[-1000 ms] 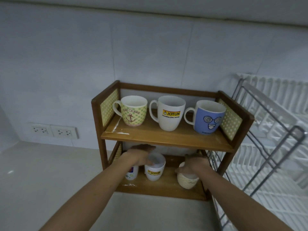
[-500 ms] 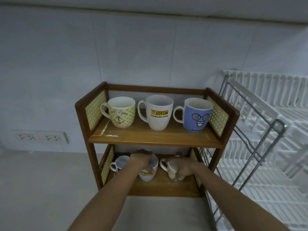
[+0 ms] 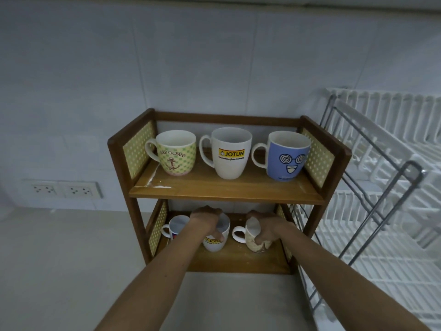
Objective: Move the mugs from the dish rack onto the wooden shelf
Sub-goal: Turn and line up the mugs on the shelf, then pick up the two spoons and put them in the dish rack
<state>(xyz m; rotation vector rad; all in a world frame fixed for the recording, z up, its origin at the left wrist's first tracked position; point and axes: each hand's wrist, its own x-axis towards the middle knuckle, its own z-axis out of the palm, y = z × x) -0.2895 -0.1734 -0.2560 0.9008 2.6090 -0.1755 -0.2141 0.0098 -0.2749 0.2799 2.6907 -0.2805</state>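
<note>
The wooden shelf [image 3: 226,191] has two levels. On top stand a green anchor mug [image 3: 175,155], a white Jotun mug [image 3: 229,154] and a blue face mug [image 3: 287,156]. On the lower level my left hand [image 3: 206,220] grips the rim of a small white Jotun mug [image 3: 214,243]. My right hand [image 3: 266,229] holds a cream patterned mug [image 3: 250,235] by its side, handle pointing left. A white mug with a red and blue mark [image 3: 175,228] stands at the lower left. The white dish rack [image 3: 381,187] is to the right, with no mugs showing in it.
Two wall sockets [image 3: 65,189] sit low on the tiled wall to the left. A pale counter [image 3: 71,259] runs under the shelf. The rack's metal frame [image 3: 377,206] leans close to the shelf's right side.
Both hands stay on the same two mugs on the lower level. The cream mug now stands upright with its handle to the left. The view has shifted so the shelf sits more central.
</note>
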